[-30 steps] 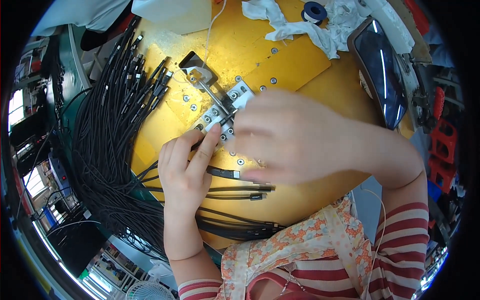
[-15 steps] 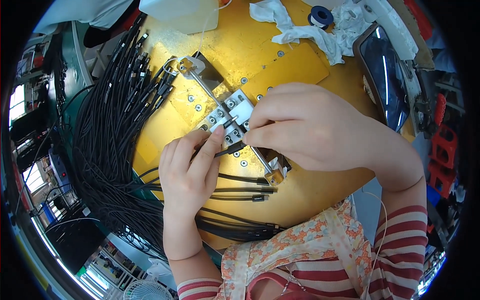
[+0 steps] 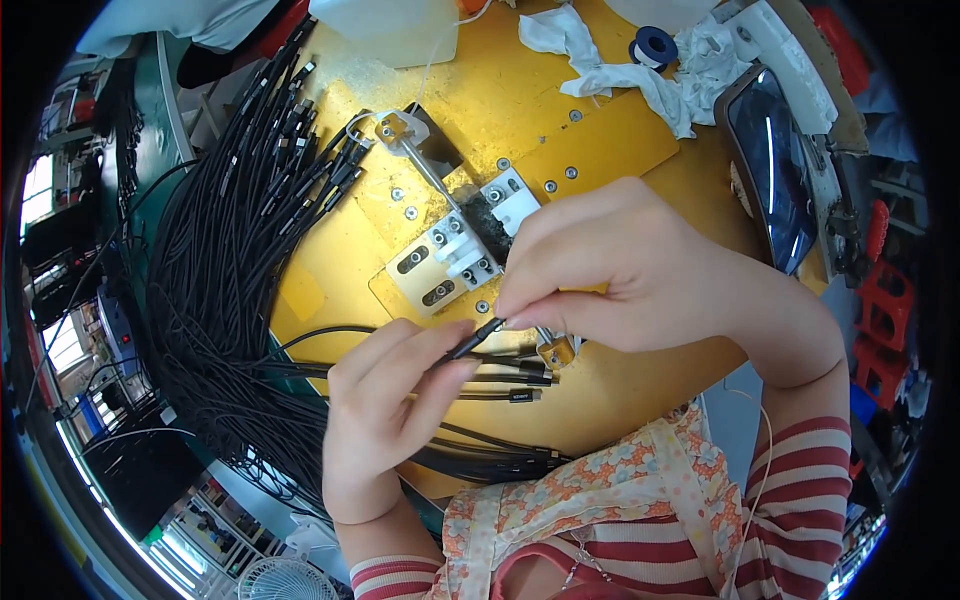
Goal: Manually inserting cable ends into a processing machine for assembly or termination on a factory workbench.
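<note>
My left hand point(image 3: 385, 400) is closed around a black cable point(image 3: 474, 341) near its plug end, pinching it between thumb and fingers. The thumb and forefinger of my right hand point(image 3: 630, 270) meet at the tip of that plug; the other fingers are curled. Both hands are just on the near side of a metal clamping fixture point(image 3: 450, 252) with white blocks and hex screws. A dark gap separates its left block from the right white block point(image 3: 515, 208), which my right hand partly covers. A metal rod point(image 3: 428, 172) runs to the fixture's far-left end.
A thick bundle of black cables point(image 3: 215, 230) lies along the left of the golden work plate point(image 3: 610, 400). Several cable ends point(image 3: 520, 396) rest near me. Farther off are crumpled white tissue point(image 3: 640, 85), a blue spool point(image 3: 653, 47) and a dark glossy screen point(image 3: 770, 165) at right.
The cable's plug end has come out of the fixture toward me, held by both hands. A gap has opened between the fixture's blocks. My left fingers have left the fixture.
</note>
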`<state>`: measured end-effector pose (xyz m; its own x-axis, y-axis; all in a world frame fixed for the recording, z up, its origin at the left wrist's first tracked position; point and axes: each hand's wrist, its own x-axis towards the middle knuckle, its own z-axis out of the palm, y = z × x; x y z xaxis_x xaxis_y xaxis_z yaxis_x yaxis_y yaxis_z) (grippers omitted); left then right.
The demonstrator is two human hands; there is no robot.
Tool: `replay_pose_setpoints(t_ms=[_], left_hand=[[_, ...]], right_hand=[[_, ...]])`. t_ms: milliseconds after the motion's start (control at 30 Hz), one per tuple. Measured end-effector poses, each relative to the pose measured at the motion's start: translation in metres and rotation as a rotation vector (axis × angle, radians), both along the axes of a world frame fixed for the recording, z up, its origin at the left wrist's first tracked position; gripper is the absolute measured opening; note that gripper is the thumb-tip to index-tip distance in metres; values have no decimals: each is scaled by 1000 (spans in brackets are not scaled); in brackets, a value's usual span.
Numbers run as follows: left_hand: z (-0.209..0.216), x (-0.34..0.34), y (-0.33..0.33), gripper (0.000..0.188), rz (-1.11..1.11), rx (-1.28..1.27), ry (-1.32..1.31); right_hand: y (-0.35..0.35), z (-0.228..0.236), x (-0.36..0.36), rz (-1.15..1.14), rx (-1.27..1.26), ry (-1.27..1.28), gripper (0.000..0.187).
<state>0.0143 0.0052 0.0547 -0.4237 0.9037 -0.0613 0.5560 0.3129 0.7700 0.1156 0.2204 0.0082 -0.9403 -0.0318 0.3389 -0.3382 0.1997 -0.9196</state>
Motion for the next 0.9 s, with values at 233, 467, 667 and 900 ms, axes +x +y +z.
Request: replay_pose_setpoints(t_ms=[233, 467, 667, 900], left_hand=[[-40, -7, 3, 40, -79, 122, 545], [-52, -11, 7, 43, -68, 91, 710], [-53, -11, 9, 44, -93, 63, 756], [-55, -11, 8, 44, -102, 70, 801]], right_hand=[[-2, -13, -7, -71, 339, 129, 8], [1, -26, -13, -250, 347, 56, 9], [-2, -20, -4, -254, 564, 68, 9], [-2, -15, 5, -289, 789, 147, 17]])
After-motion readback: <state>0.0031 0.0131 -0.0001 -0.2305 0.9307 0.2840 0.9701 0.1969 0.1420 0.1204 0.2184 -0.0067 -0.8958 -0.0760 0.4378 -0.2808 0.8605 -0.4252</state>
